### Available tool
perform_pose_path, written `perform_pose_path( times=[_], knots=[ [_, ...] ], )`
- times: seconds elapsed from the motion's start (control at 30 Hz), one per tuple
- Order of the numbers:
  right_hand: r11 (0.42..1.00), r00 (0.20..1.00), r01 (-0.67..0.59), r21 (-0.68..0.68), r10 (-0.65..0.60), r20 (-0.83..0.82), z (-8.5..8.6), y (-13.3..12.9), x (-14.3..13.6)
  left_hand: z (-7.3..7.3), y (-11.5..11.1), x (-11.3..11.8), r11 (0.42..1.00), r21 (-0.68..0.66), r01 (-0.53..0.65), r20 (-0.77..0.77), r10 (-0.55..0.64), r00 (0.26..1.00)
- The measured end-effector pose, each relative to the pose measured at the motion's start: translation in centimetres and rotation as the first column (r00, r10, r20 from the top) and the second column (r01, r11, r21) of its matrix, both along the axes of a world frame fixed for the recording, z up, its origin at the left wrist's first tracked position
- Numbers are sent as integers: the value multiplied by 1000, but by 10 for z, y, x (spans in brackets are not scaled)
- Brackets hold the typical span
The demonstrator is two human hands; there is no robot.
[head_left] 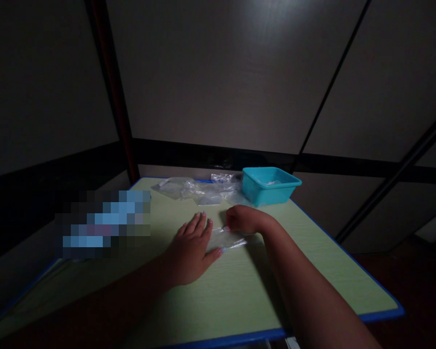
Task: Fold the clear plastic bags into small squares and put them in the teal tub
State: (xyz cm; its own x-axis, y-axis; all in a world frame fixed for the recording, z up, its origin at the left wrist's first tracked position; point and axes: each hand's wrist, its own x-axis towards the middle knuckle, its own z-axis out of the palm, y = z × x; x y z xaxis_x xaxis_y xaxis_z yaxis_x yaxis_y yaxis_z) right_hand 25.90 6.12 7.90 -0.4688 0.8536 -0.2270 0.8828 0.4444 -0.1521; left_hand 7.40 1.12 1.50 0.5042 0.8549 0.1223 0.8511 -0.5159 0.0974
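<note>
A small clear plastic bag lies flat on the pale green table. My left hand rests palm down at the bag's left side, fingers stretched out, with the thumb on its near edge. At the bag's far right edge, my right hand is closed, its fingers curled inward against the plastic. Whether those fingers pinch the bag or something small is hidden from this angle.
Crumpled clear plastic bags lie along the table's back edge. To their right stands a turquoise basin with something pale inside. A blurred-out blue item is at the left. Dark panels rise behind the table.
</note>
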Motion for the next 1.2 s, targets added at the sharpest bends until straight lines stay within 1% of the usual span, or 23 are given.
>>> perform_pose_path(
  times=[0.27,0.43,0.63,0.77,0.83,1.0,1.2],
  knots=[
    [1000,995,27,-16,-26,94,3,-1,-1,0,0,-1,1000,4,25,22,-25,999],
    [999,997,34,8,-35,66,5,-1,0,1,-2,-1,1000,2,28,28,-29,999],
    [998,999,47,46,-46,-7,4,1,7,0,-1,-1,1000,-3,21,17,-21,1000],
    [999,999,26,-28,-27,-35,7,2,13,-1,-1,-1,1000,-5,21,13,-21,1000],
    [998,998,48,-38,-49,-38,7,3,17,0,-1,-2,1000,-9,20,13,-20,1000],
    [992,991,126,-16,-127,-43,6,7,25,0,-1,-2,1000,-13,19,10,-19,1000],
    [986,985,162,-38,-165,-59,7,8,29,-1,0,-2,1000,-13,24,16,-23,1000]
  ],
)
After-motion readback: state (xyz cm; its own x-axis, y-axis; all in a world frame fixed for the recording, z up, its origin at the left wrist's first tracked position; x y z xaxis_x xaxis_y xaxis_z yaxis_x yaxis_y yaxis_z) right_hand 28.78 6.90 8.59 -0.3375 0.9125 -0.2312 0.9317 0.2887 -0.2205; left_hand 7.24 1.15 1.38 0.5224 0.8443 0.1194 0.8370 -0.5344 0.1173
